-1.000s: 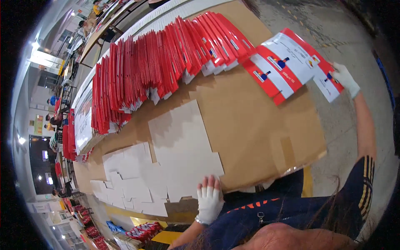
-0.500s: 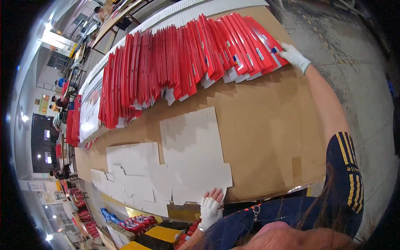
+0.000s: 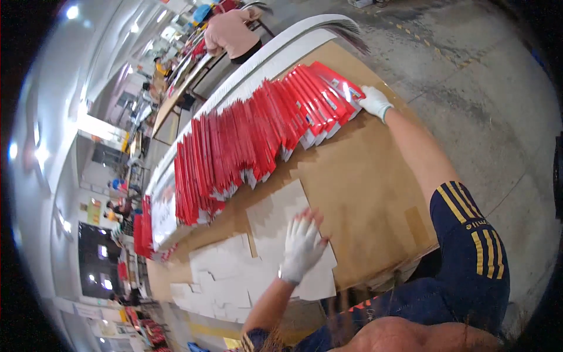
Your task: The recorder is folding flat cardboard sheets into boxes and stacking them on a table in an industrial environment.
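A long row of glossy red flat packages (image 3: 258,132) with white inner edges leans on end across the brown cardboard-topped table (image 3: 358,193). My right hand (image 3: 375,101), in a white glove, is at the row's right end with its fingers closed at the edge of the last red package (image 3: 335,82). My left hand (image 3: 304,246) hovers over white cardboard sheets (image 3: 226,267) near the table's front. Its white glove leaves the fingertips bare, and the fingers are spread with nothing in them.
Behind the red row lies a long row of white sheets (image 3: 258,56) standing on edge. A white printed box (image 3: 164,202) is at the row's left end. Beyond the table, a person in a pink top (image 3: 231,35) bends over another table. Concrete floor (image 3: 469,117) is on the right.
My left hand has risen from the table's front edge and moved forward over the white sheets. My right hand stays at the row's right end. The whole view has shifted and tilted.
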Action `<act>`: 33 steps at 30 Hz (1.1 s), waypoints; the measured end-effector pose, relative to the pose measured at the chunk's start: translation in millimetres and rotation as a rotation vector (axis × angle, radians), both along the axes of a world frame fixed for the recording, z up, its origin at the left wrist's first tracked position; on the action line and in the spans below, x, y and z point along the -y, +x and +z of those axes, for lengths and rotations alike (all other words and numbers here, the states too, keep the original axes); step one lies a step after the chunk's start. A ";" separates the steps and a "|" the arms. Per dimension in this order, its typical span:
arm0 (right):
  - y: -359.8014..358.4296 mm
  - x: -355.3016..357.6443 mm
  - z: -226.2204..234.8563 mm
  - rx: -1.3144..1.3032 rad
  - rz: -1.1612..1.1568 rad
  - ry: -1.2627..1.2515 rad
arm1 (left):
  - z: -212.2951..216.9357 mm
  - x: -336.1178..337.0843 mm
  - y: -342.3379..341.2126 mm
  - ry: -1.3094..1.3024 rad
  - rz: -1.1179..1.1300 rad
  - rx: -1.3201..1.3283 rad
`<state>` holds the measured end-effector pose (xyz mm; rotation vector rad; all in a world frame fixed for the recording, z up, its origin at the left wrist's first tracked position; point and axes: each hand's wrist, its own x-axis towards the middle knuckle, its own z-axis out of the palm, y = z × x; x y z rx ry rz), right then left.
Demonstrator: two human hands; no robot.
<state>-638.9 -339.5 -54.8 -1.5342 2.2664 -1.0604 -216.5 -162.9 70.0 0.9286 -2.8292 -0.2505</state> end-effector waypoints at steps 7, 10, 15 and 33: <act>31.1 5.2 29.9 0.079 0.056 -0.057 | -4.1 175.7 -182.7 -0.527 -0.148 0.368; 26.4 12.3 32.7 0.124 0.067 -0.044 | -21.2 212.7 -216.4 -0.497 -0.185 0.444; 12.4 17.4 37.2 0.201 0.169 0.003 | -40.5 222.7 -224.6 -0.289 -0.119 0.288; 67.0 31.6 11.9 0.145 0.340 -0.123 | -30.4 184.2 -169.0 -0.240 -0.158 0.133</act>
